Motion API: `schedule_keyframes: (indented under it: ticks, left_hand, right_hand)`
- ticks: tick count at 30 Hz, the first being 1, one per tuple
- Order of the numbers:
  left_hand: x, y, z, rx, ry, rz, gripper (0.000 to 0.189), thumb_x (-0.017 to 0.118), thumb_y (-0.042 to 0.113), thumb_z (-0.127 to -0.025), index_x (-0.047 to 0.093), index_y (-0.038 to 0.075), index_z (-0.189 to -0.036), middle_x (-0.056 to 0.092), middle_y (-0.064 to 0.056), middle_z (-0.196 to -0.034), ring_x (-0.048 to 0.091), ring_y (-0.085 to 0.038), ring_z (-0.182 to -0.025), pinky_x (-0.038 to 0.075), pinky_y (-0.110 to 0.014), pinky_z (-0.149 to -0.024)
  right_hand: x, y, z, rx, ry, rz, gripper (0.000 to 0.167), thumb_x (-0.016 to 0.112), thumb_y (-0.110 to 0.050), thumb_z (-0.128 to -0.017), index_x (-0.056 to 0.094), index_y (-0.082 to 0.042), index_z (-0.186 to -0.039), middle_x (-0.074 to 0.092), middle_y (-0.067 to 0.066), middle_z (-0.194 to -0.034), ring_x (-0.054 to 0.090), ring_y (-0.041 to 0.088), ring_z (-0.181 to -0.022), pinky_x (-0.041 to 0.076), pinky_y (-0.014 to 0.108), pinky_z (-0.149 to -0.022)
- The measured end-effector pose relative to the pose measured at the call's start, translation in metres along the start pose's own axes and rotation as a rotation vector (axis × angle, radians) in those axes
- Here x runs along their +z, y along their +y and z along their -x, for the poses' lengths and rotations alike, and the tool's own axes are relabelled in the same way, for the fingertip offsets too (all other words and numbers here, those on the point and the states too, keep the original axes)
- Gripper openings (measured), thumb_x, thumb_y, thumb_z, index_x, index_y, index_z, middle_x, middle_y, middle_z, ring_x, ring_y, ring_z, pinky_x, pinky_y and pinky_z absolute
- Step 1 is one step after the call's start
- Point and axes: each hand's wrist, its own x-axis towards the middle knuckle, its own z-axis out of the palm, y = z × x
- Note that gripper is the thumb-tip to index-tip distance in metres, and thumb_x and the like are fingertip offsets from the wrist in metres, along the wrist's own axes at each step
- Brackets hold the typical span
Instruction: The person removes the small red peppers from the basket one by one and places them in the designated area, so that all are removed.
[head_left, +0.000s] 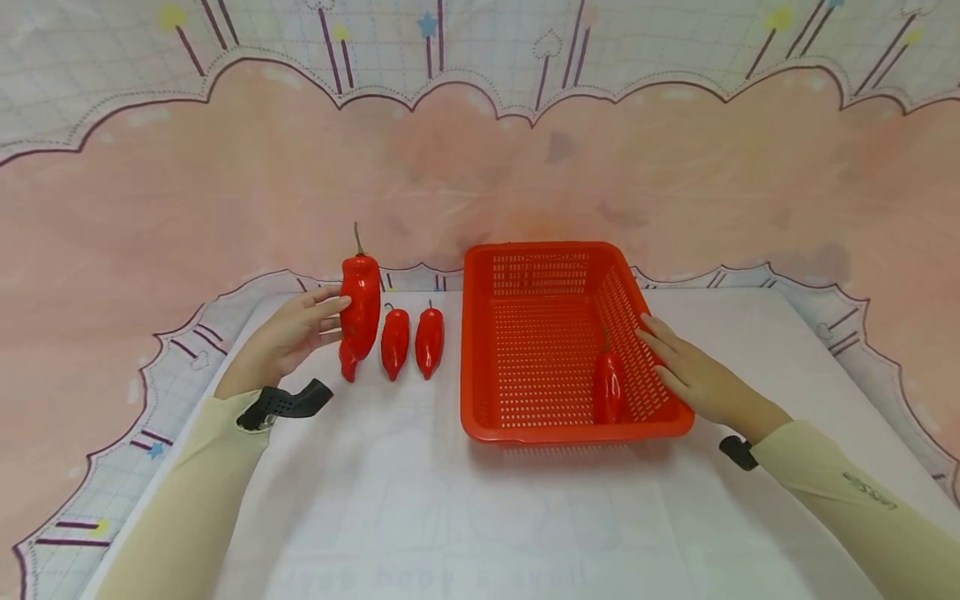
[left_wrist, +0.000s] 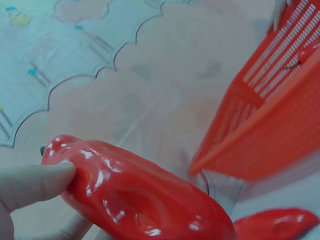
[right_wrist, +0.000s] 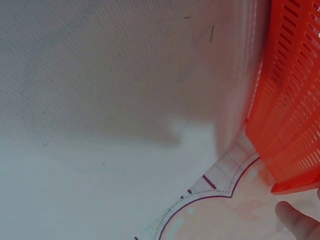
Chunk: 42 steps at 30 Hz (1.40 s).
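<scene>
My left hand pinches a large red pepper between thumb and fingers, its stem upward, above the left side of the table. The left wrist view shows the thumb pressed on the glossy red pepper. Partly hidden behind it lies another red pepper. Two more, a red pepper and a red pepper, lie just right of it. A red plastic basket stands at the centre right with one pepper inside. Against its right rim rests my right hand, fingers extended.
The white-covered table runs in front of the basket. Behind it hangs a pink, cloud-patterned cloth. Black wrist mounts sit on the left cuff and the right cuff.
</scene>
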Motion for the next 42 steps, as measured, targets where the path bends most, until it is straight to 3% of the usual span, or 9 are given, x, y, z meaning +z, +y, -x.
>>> schedule_keyframes:
  ticks: [2,5,17,23,31,35,38,42]
  left_hand:
    - [-0.008,-0.003,0.002,-0.002,0.005,0.007,0.073,0.050,0.036,-0.096,0.013,0.007,-0.150,0.045,0.011,-0.115,0.047,-0.012,-0.108,0.049,-0.025,-0.095]
    - [-0.019,-0.006,0.006,0.001,0.015,0.028,0.075,0.052,0.036,-0.095,0.012,0.006,-0.151,0.046,0.013,-0.114,0.048,-0.010,-0.106,0.051,-0.013,-0.079]
    - [-0.058,-0.017,0.013,-0.034,0.021,0.122,0.053,0.055,0.032,-0.093,0.030,0.018,-0.138,0.052,0.016,-0.107,0.053,-0.006,-0.098,0.052,-0.015,-0.078]
    - [-0.070,-0.026,0.011,-0.091,0.035,0.143,0.029,0.056,0.034,-0.092,0.043,0.028,-0.117,0.055,0.017,-0.103,0.054,-0.006,-0.096,0.053,-0.017,-0.077]
    - [-0.078,-0.041,0.001,-0.147,0.060,0.131,0.040,0.059,0.038,-0.090,0.043,0.023,-0.123,0.052,0.014,-0.104,0.048,-0.010,-0.101,0.052,-0.017,-0.077]
    - [-0.081,-0.048,-0.006,-0.194,0.086,0.114,0.070,0.059,0.041,-0.089,0.026,0.016,-0.146,0.045,0.011,-0.109,0.042,-0.012,-0.107,0.050,-0.016,-0.079]
    - [-0.083,-0.054,-0.012,-0.217,0.093,0.095,0.086,0.058,0.043,-0.089,0.008,0.012,-0.152,0.042,0.010,-0.113,0.039,-0.013,-0.113,0.048,-0.021,-0.089]
    - [-0.084,-0.059,-0.018,-0.227,0.108,0.081,0.087,0.056,0.044,-0.090,0.005,0.011,-0.152,0.038,0.004,-0.127,0.034,-0.018,-0.124,0.034,-0.035,-0.113]
  right_hand:
    - [0.000,0.000,0.001,-0.005,0.004,0.000,0.060,0.040,-0.030,-0.099,0.017,-0.011,-0.151,0.005,0.010,-0.160,0.017,0.041,-0.142,0.032,0.064,-0.103]
    - [0.002,0.000,0.001,-0.009,0.006,0.000,0.061,0.040,-0.032,-0.099,0.017,-0.011,-0.151,0.005,0.010,-0.160,0.017,0.042,-0.142,0.033,0.064,-0.102]
    - [0.002,0.000,0.000,-0.022,0.022,-0.012,0.061,0.041,-0.030,-0.098,0.018,-0.010,-0.151,0.006,0.009,-0.160,0.017,0.041,-0.142,0.034,0.064,-0.102]
    - [0.001,0.000,0.001,-0.029,0.020,-0.007,0.061,0.041,-0.030,-0.098,0.018,-0.010,-0.151,0.006,0.010,-0.160,0.017,0.041,-0.142,0.033,0.064,-0.102]
    - [0.001,-0.002,0.000,-0.017,0.011,-0.013,0.062,0.041,-0.032,-0.098,0.016,-0.011,-0.151,0.005,0.010,-0.160,0.017,0.041,-0.142,0.034,0.065,-0.101]
    - [0.002,-0.002,0.001,0.000,0.000,-0.015,0.062,0.040,-0.032,-0.099,0.015,-0.012,-0.151,0.004,0.010,-0.160,0.016,0.041,-0.142,0.034,0.065,-0.101]
    - [0.002,-0.001,0.001,0.009,-0.003,-0.012,0.062,0.039,-0.033,-0.099,0.014,-0.012,-0.152,0.002,0.009,-0.160,0.016,0.041,-0.142,0.034,0.065,-0.100]
    - [0.001,-0.003,0.002,0.004,0.002,-0.015,0.062,0.039,-0.033,-0.099,0.014,-0.012,-0.152,0.003,0.009,-0.160,0.016,0.042,-0.142,0.034,0.065,-0.100]
